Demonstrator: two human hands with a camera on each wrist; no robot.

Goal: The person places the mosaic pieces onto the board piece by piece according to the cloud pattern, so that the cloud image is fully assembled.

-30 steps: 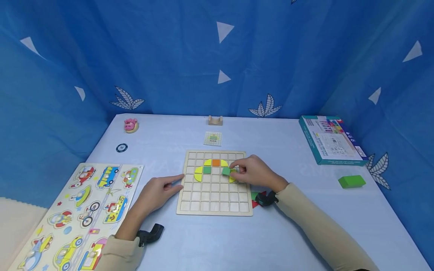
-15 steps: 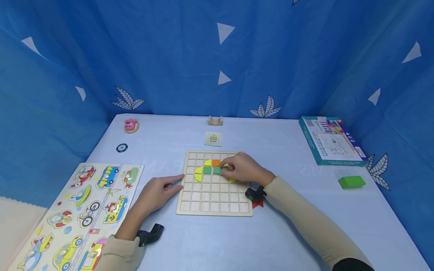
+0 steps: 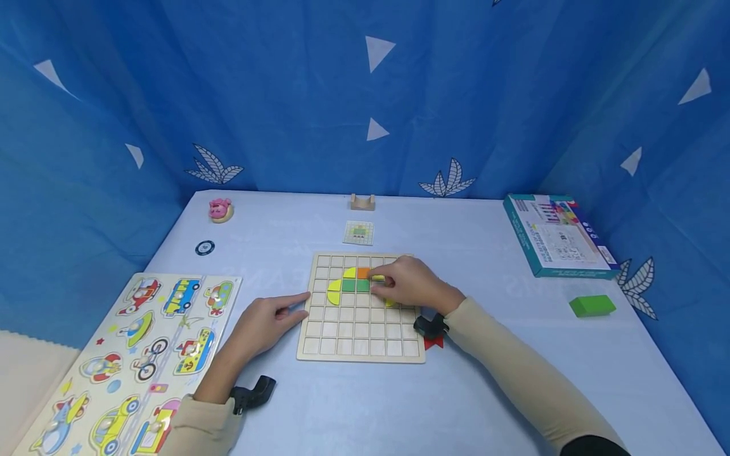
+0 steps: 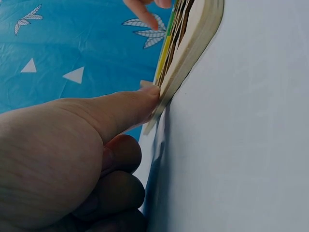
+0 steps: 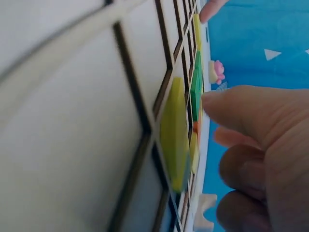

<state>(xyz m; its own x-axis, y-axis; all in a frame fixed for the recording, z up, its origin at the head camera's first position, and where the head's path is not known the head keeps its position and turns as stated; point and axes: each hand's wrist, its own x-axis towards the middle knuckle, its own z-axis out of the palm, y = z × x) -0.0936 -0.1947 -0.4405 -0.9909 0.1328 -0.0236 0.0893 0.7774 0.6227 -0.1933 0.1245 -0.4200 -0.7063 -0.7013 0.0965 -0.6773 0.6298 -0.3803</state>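
Note:
A square wooden grid board lies in the middle of the table. In its upper cells sit an orange square tile, two green square tiles side by side below it, and yellow rounded tiles about them. My right hand reaches over the board, thumb and index fingertips right at the inner green tile and the orange one; nothing shows between them. It covers part of the right-hand yellow tiles. With thumb and index finger stretched out, my left hand touches the board's left edge; its other fingers are curled.
Red pieces poke out beside the board under the right wrist. A small pattern card and wooden holder stand behind. Vehicle puzzle at left; pink toy and round disc behind it. Box and green block at right.
My right hand has moved left, bringing a green square tile from its pinch into the cell beside the other green one, and let it go. My left hand has stayed at the board's edge.

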